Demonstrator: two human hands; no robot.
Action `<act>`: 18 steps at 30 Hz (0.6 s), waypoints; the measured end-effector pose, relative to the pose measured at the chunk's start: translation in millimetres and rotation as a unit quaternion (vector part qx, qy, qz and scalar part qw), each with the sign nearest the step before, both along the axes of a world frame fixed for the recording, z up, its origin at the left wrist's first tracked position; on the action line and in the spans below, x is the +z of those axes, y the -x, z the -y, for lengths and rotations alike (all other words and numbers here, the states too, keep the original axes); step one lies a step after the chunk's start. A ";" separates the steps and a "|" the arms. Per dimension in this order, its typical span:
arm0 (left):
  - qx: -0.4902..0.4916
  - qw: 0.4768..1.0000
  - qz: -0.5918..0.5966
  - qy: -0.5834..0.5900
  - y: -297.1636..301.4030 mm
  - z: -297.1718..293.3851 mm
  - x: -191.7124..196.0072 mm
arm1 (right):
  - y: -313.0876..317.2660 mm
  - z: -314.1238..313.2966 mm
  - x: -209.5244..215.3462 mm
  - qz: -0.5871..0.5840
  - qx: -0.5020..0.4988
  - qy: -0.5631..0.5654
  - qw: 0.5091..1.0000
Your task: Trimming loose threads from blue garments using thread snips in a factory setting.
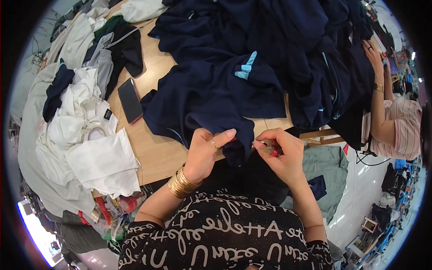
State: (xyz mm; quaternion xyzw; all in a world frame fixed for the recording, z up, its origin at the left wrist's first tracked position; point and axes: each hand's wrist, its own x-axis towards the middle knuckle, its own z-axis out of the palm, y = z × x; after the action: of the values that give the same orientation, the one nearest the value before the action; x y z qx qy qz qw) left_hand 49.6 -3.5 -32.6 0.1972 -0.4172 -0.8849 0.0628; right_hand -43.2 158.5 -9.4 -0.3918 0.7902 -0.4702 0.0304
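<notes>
A navy blue garment (198,94) with light blue trim (245,67) is spread over the near edge of the table. My left hand (204,150) is closed on its near edge, thumb on top, and part of the cloth hangs down beyond the table edge. Just to the right, my right hand (285,155) is curled round small red-handled thread snips (272,149), mostly hidden by the fingers. The thumb and forefinger of that hand are pinched together close to the garment's edge; any thread between them is too fine to make out.
A large heap of navy garments (279,27) covers the table's far side. White garments (103,157) lie at left, beside a dark phone (129,101) on the wooden table (157,157). At right another person's hand (373,58) touches the heap. Green cloth (326,171) lies below right.
</notes>
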 end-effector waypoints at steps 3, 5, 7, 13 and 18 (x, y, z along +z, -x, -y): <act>0.028 0.999 -0.003 0.027 0.7 -5.4 -3.7 | -4.0 -6.1 10.3 0.092 -0.050 -0.024 0.994; 0.023 0.999 0.001 0.028 1.6 -7.5 -5.0 | -5.2 -6.5 7.9 0.127 -0.060 0.007 0.990; -0.012 1.000 0.002 -0.010 5.3 -9.0 -2.9 | -5.7 -8.4 2.5 0.183 -0.058 0.033 0.981; -0.100 0.972 0.060 -0.202 14.8 -10.7 3.0 | -9.8 -9.7 -2.6 -0.013 -0.025 -0.034 0.999; -0.108 0.989 0.036 -0.097 14.3 -12.7 2.7 | -7.3 -18.1 -0.7 -0.044 -0.026 -0.018 0.999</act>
State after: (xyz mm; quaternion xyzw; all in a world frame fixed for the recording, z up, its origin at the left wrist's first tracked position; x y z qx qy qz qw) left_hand 35.4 9.2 -29.9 0.1879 -0.3504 -0.9151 -0.0672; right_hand -35.9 176.6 -10.1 -0.3912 0.8089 -0.4387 -0.0097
